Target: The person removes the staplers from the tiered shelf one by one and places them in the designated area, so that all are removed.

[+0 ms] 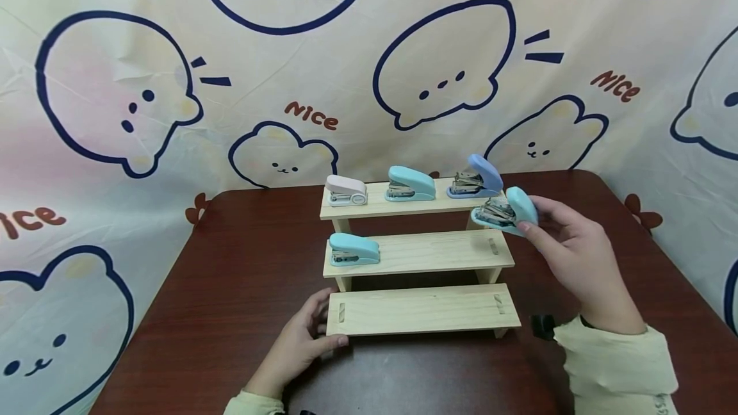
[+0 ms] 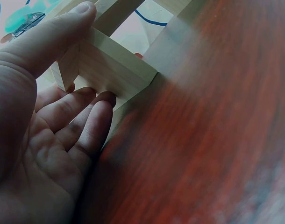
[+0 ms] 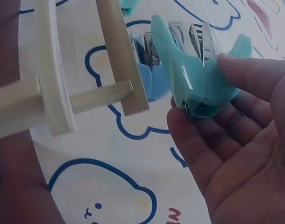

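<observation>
My right hand (image 1: 576,255) holds a light-blue stapler (image 1: 507,211) by its rear end, above the right part of the middle shelf. In the right wrist view the thumb presses one side of this stapler (image 3: 198,74), with fingers curled beneath; its top stands raised from the base, baring the metal inside. My left hand (image 1: 302,335) grips the left end of the wooden step rack's lowest shelf (image 1: 423,309). Seen from the left wrist, the thumb lies over the board and the fingertips touch the rack's side leg (image 2: 100,70).
Along the top shelf (image 1: 377,209) stand a pale pinkish-white stapler (image 1: 347,191), a turquoise stapler (image 1: 410,183) and a periwinkle stapler (image 1: 477,178) with its top raised. Another light-blue stapler (image 1: 354,250) sits at the left of the middle shelf (image 1: 432,252). A printed cloth (image 1: 357,75) hangs behind the brown table (image 1: 242,261).
</observation>
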Tool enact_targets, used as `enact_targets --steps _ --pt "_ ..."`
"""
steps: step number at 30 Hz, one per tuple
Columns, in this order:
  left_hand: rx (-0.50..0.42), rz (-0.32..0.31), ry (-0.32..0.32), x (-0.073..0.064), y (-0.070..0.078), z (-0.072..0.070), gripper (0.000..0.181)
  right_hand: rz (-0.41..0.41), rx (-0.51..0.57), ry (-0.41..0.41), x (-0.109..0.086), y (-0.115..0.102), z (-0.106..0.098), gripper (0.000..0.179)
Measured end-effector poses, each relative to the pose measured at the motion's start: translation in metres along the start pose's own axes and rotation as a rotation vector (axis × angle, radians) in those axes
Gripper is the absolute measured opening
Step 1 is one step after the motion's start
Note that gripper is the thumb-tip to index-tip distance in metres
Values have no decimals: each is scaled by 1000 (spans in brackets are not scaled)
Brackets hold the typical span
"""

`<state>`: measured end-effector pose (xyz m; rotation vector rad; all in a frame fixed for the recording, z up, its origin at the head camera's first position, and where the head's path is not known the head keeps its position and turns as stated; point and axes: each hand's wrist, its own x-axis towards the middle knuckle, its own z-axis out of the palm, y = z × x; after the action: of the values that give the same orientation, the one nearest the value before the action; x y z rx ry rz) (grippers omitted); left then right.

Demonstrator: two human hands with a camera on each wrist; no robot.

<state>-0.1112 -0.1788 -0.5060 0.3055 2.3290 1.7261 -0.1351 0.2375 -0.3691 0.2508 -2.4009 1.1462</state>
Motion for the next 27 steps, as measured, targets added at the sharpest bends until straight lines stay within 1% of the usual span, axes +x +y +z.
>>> enact_targets --steps 5,10,17,23,27 --pt "-2 -1 0 0 0 0 89 -70 44 -34 -1 -2 9 39" --pt "-6 -6 7 0 1 0 89 -114 77 -65 -1 -6 23 41" --pt "-19 -4 4 0 0 0 89 -85 80 -108 -2 -12 43 41" --pt "-21 -9 3 1 0 1 90 -46 100 -139 -3 -14 53 41" --pt "-16 -11 0 1 1 0 90 -56 93 -164 -1 -14 60 43"
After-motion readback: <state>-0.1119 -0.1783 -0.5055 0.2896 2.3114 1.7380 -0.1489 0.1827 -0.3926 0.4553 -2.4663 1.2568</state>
